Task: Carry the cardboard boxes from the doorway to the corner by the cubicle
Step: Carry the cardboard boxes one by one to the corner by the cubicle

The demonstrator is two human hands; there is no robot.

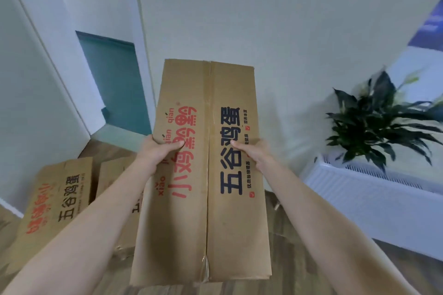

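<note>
The long cardboard box [206, 175] is up off the floor, held out front with its taped seam on top. Looks light and stiff, probably fragile inside going by the egg print. More boxes [57, 201] sit on the floor at the left wall. Left hand [159, 151] and right hand [254, 153] clamp opposite long edges, thumbs on top; gripping under the bottom edges would be safer.

Matt brown cardboard box [203, 175] with printed lettering; wood-grain floor [299, 270]; smooth painted wall [311, 31].
</note>
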